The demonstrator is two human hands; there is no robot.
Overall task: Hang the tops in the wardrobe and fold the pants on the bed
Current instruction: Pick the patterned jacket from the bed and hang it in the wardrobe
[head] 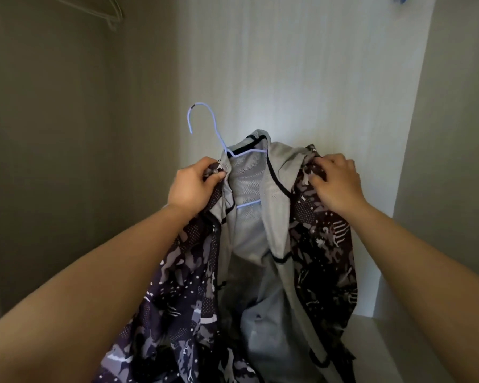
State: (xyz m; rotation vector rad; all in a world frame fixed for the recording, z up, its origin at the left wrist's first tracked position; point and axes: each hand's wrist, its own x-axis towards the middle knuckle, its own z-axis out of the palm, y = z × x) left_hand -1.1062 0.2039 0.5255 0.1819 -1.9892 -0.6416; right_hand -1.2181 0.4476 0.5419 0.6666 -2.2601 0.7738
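The step in hand is dressing a top onto its hanger, ahead of hanging it. A camouflage-print jacket (321, 244) with a grey mesh lining hangs open between the two hands, in front of the pale back panel of the wardrobe (288, 64). The left hand (197, 183) pinches the cloth of one shoulder, thumb curled over it. The right hand (336, 183) has its fingers curled into the cloth of the other shoulder. A lilac wire hanger (228, 152) sits inside the collar between the hands, its hook rising free above the left hand and its lower bar showing against the lining. The cloth hides the hanger's arms, so the shoulders may not yet be fully seated.

Next, I judge, the shoulders need settling on the wire. One hand must then shift to the hook and lift it to a rail, which is out of view above. A pale hanger (109, 16) shows high up, well beyond the left hand
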